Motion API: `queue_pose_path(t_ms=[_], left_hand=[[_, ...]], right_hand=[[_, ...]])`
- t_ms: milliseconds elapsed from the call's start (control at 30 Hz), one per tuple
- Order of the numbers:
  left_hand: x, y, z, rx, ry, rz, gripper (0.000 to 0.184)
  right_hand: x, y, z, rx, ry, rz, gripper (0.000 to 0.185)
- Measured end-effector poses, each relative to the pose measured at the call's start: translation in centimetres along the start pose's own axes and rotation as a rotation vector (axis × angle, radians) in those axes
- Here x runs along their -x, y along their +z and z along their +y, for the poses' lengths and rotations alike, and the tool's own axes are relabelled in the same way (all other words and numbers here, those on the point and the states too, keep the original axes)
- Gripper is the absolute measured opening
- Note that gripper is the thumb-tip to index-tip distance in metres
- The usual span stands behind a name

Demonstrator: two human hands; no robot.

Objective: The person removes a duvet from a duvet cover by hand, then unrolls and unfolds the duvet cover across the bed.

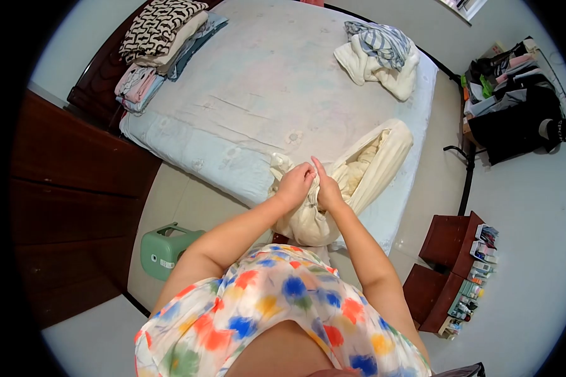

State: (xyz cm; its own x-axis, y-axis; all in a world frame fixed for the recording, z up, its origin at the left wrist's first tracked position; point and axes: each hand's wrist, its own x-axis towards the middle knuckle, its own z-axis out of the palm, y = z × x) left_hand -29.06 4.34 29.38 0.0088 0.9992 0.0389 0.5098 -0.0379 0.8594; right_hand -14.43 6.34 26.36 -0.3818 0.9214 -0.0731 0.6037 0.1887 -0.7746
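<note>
Left hand (295,187), right hand (329,191): both gripping cream cloth cover (314,230) at pale-blue bed's (226,164) near edge.
Filling: bunched cream padding (361,172) already inside.
Opening: unclosed, right side.

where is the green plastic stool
In the head view, the green plastic stool is at lower left on the floor, between the reddish-brown wooden cabinet and the person's left arm.
</note>
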Motion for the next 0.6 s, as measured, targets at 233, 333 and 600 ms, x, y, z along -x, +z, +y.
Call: queue_pose_path(t_ms=[233,333,600], left_hand=[[2.6,-1.2,-1.6,-0.063,0.153,0.089,0.021],[3.8,-0.8,-3.7,-0.147,0.072,0.05,0.025],[3.1,0.1,-6.7,-0.09,0.085,-0.021,0.023]], right_hand=[[-0.6,0.4,1.9,0.021,0.073,0.099,0.024],[-0.6,1.2,2.6,-0.128,0.07,0.175,0.02],[-1.8,0.3,4.0,-0.52,0.026,-0.232,0.032]])
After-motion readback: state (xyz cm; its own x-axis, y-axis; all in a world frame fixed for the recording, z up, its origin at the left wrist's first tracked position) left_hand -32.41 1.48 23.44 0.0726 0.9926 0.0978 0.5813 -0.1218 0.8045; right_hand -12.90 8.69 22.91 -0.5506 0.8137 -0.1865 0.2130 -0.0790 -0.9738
